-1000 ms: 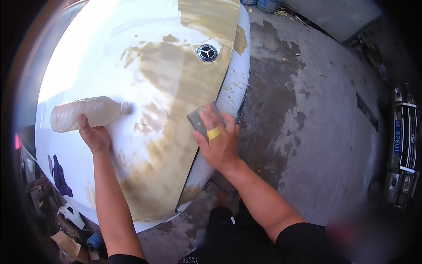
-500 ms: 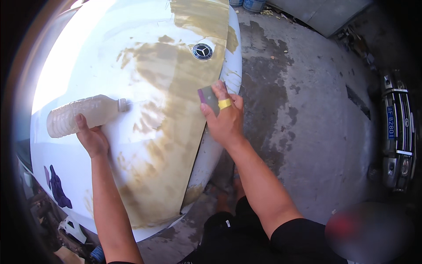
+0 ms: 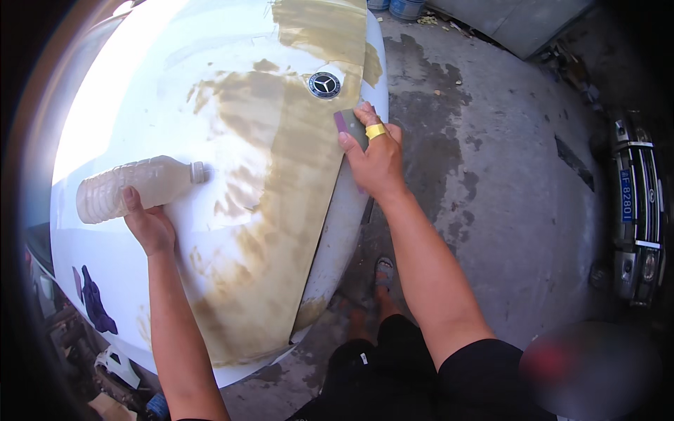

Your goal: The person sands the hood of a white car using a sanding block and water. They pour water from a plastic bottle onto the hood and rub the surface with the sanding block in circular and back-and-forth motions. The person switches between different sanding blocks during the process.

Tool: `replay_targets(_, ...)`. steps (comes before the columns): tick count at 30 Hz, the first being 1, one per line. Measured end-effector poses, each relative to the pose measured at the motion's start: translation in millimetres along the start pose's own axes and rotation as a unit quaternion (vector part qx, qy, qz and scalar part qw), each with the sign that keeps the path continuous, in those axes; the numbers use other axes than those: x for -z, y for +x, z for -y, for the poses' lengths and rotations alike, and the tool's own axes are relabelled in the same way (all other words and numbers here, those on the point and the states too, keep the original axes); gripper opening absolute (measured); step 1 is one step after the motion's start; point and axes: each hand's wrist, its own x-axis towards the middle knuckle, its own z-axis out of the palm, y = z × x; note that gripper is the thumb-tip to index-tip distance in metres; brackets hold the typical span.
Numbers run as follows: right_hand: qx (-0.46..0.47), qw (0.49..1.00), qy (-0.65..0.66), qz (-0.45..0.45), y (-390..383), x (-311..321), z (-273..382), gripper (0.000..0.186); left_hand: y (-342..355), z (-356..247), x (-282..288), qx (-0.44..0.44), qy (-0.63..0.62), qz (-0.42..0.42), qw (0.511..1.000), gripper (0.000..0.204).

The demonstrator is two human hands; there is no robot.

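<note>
My left hand (image 3: 149, 226) is wrapped around a clear ribbed plastic bottle (image 3: 133, 189) of cloudy liquid. The bottle lies nearly sideways over the white car hood (image 3: 175, 126), its neck pointing right. In my right hand (image 3: 379, 158) is a grey sanding pad with a purple edge (image 3: 351, 125), pinched between thumb and fingers at the hood's front edge. Yellow tape (image 3: 376, 131) circles one finger of that hand. Tan, patchy sanded areas (image 3: 295, 182) run along the hood near the pad. A round emblem (image 3: 324, 85) sits just above the pad.
A dark cloth (image 3: 97, 302) lies on the hood at the lower left. Grey concrete floor (image 3: 505, 182) with damp patches stretches to the right. A chrome car front bumper (image 3: 637, 210) stands at the far right. Blue buckets (image 3: 406, 8) are at the top.
My right hand has moved up and slightly right along the hood's edge with the sanding pad, nearer the emblem. My left hand and the bottle have barely shifted.
</note>
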Motion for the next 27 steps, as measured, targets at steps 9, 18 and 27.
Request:
replay_targets(9, 0.172, 0.975, 0.007, 0.138, -120, 14, 75, 0.054, -2, -1, 16, 0.000, 0.009, -0.013, 1.000, 0.068)
replay_targets(18, 0.208, 0.967, -0.022, 0.142, 6, -28, 58, 0.049, -3, 0, 14, -0.007, 0.010, -0.020, 1.000, 0.066)
replay_targets(27, 0.254, 0.954, -0.018, 0.155, 51, -50, 73, 0.045, -4, -1, 5, -0.010, 0.007, -0.029, 0.999, 0.067)
